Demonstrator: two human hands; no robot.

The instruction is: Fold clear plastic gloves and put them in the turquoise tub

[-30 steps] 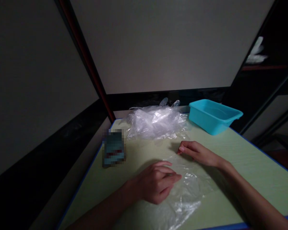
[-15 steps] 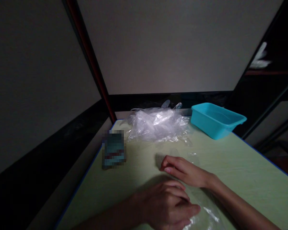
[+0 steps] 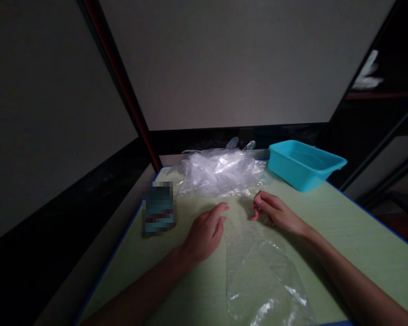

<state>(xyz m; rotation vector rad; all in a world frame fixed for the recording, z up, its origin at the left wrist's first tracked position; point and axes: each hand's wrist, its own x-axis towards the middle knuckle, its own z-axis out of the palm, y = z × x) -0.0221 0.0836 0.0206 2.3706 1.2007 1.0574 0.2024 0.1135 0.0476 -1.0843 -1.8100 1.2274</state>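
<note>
A clear plastic glove point(image 3: 263, 280) lies flat on the pale green table, its wide end toward me; its far part is too faint to trace. Left of its far end, my left hand point(image 3: 204, 233) hovers low with thumb and forefinger apart, holding nothing. Across from it, my right hand point(image 3: 272, 210) has its fingers curled and the thumb bent against them. Whether a bit of thin plastic is pinched there I cannot make out. Behind both hands sits a crumpled heap of clear plastic gloves point(image 3: 221, 172), a few finger shapes sticking up.
A turquoise plastic basin point(image 3: 292, 170) stands at the table's back right. On the left edge lies a blurred-out flat object point(image 3: 159, 210). Grey panels point(image 3: 238, 68) rise behind and to the left. A dark shelf with white items point(image 3: 369, 77) is at the far right.
My left hand has moved forward and left, off the near part of the glove, and its thumb and forefinger now show apart. My right hand has shifted forward and slightly right.
</note>
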